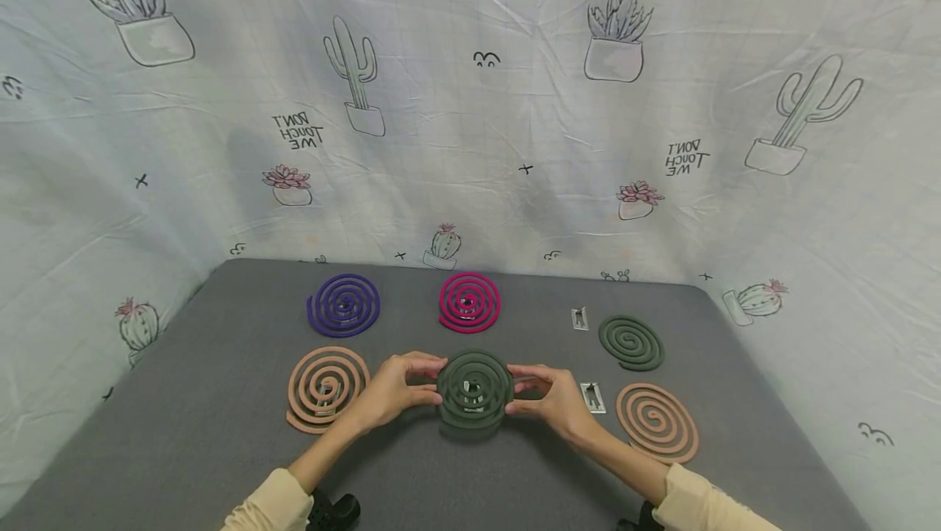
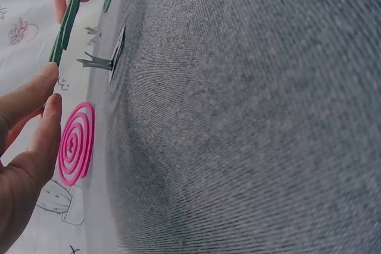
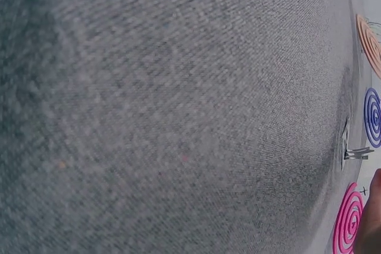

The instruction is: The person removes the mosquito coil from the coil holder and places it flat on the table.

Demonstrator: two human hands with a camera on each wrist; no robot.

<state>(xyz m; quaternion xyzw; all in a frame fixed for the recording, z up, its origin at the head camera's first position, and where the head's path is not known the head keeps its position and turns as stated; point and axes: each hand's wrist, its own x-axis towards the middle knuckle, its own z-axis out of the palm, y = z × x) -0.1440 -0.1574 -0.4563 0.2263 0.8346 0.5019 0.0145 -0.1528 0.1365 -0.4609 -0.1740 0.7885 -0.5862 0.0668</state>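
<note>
A dark green mosquito coil [image 1: 496,390] is held level at the front middle of the table by both hands. My left hand [image 1: 393,394] pinches its left edge between thumb and fingers. On the opposite edge, my right hand [image 1: 556,405] grips it the same way. Beneath the coil is a small metal stand [image 2: 102,62] with upright prongs; the left wrist view shows a gap between them. Only a sliver of the right hand [image 3: 370,221] enters the right wrist view, where the held coil is out of sight.
Purple [image 1: 373,305], pink [image 1: 494,302] and left orange [image 1: 294,388] coils sit over stands. At right, a green coil [image 1: 631,342] and an orange coil [image 1: 657,423] lie near two bare metal stands [image 1: 580,319]. A patterned curtain [image 1: 470,122] surrounds the grey table [image 1: 412,482].
</note>
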